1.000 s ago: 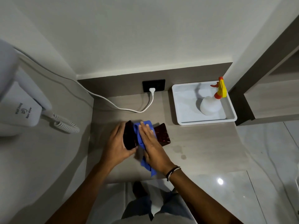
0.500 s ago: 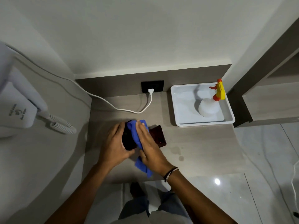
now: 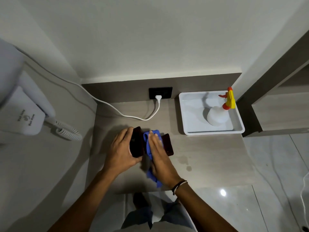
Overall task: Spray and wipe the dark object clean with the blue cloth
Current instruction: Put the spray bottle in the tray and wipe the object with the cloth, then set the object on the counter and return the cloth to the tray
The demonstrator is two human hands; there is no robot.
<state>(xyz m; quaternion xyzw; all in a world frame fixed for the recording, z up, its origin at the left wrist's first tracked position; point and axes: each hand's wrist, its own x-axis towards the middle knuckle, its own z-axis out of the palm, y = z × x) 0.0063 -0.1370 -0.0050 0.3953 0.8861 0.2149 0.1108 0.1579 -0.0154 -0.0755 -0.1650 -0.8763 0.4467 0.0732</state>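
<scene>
The person stands at a grey counter (image 3: 209, 158), both arms reaching down over it. The left hand (image 3: 121, 151) grips the left end of the dark object (image 3: 137, 144), fingers curled over its far edge and thumb under the near edge, so it sits clamped and lifted slightly at that side. The right hand (image 3: 158, 156) lies flat on the blue cloth (image 3: 148, 143), fingers together, pressing it onto the middle of the dark object; a tail of cloth hangs out below the wrist. The object's reddish right end shows past the fingers, near the counter's centre. Well to the right, a spray bottle (image 3: 219, 114) with a yellow trigger stands in a white tray (image 3: 184, 114). A white cable (image 3: 133, 116) runs to a wall socket (image 3: 160, 92) behind.
</scene>
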